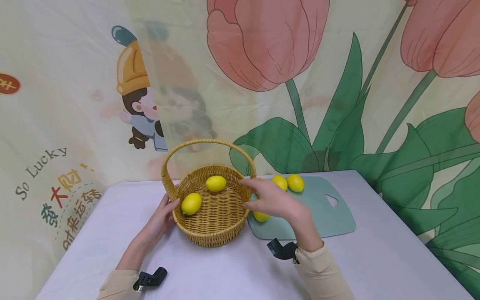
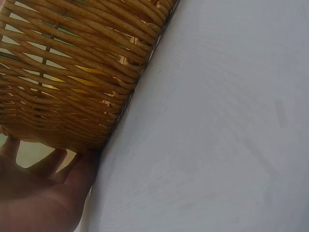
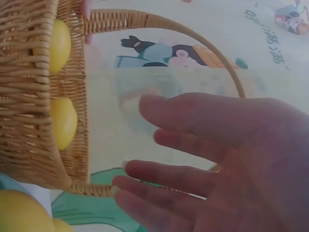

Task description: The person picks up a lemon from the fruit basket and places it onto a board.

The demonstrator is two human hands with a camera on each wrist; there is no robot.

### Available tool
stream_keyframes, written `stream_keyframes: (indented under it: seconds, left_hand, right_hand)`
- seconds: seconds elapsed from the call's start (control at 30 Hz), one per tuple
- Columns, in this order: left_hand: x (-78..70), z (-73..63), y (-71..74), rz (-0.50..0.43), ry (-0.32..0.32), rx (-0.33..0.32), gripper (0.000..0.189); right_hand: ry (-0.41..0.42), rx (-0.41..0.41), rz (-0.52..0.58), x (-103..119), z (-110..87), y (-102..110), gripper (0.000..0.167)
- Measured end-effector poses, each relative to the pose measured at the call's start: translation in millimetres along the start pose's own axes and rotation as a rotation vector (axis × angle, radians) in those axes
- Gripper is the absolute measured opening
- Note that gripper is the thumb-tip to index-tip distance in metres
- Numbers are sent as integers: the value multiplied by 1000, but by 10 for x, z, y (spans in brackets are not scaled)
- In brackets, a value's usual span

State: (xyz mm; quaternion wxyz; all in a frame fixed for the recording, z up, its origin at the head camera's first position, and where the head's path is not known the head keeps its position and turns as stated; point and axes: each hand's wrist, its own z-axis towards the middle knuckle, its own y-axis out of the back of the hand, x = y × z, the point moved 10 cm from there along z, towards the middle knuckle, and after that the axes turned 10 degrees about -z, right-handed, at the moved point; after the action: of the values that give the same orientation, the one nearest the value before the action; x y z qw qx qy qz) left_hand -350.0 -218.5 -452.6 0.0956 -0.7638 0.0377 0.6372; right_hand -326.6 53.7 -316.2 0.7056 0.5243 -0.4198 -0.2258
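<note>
Basket: yellow-brown wicker, upright on the white table, left of the green board and just beside it; whether the two touch, cannot tell.
Handle: one tall arch, standing up over the basket from left side to right side.
Inside: two lemons, the near one against the left wall, the far one toward the back. Woven floor visible to the right of both.
Left hand: at the basket's outer left side, by the foot of the handle. Fingers spread, tips touching the wicker in the left wrist view.
Right hand: at the basket's right rim, near the handle's right foot. Fingers spread, thumb apart from them, holding nothing. Contact with the rim, cannot tell.
Board: flat on the table, cut-out grip hole at its right end.
Lemons on board: two at the back, side by side; one in front, partly covered by the right hand. More yellow shows behind the handle, mostly hidden.
Sleeves: beige, black device at each wrist.
Backdrop: printed cloth with pink tulips, green leaves, a cartoon figure.
</note>
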Motion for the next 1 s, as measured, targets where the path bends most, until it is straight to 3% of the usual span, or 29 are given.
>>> stream_keyframes:
  seconds: [0.33, 0.63, 1.0]
  left_hand:
    - [6, 8, 0, -6, 1, -9, 68]
    - [10, 3, 0, -14, -4, -11, 68]
    - [-7, -17, 0, 8, -6, -11, 68]
  right_hand:
    - [11, -64, 64, 52, 153, -141, 63]
    - [8, -52, 96, 88, 340, -371, 63]
    - [-86, -59, 164, 11, 544, -604, 65]
